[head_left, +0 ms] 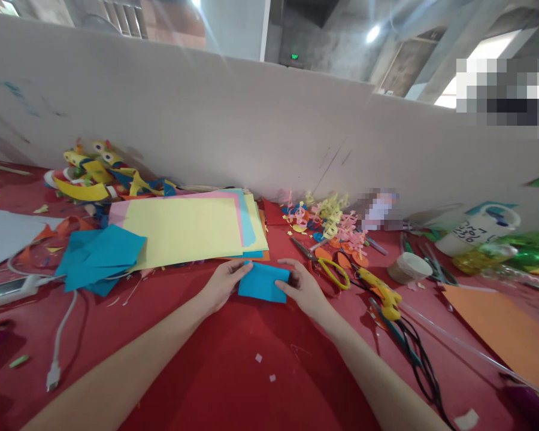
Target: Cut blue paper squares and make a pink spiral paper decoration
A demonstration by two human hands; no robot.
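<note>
A small folded blue paper (263, 282) lies on the red table cover (233, 359) between both my hands. My left hand (224, 281) pinches its left edge, fingers closed on the upper left corner. My right hand (302, 286) grips its right edge with curled fingers. Just beyond the blue paper lies a stack of coloured sheets (188, 230) with a yellow one on top.
Loose blue paper pieces (99, 257) lie left of the stack. Yellow-handled scissors (327, 266), a yellow glue gun (381, 293) with black cable, a paper cup (408, 267) and an orange sheet (503, 335) sit right. Paper curls (327, 218) and craft scraps (94, 176) line the white partition (251, 131). A white device with cable (9, 290) is at the left.
</note>
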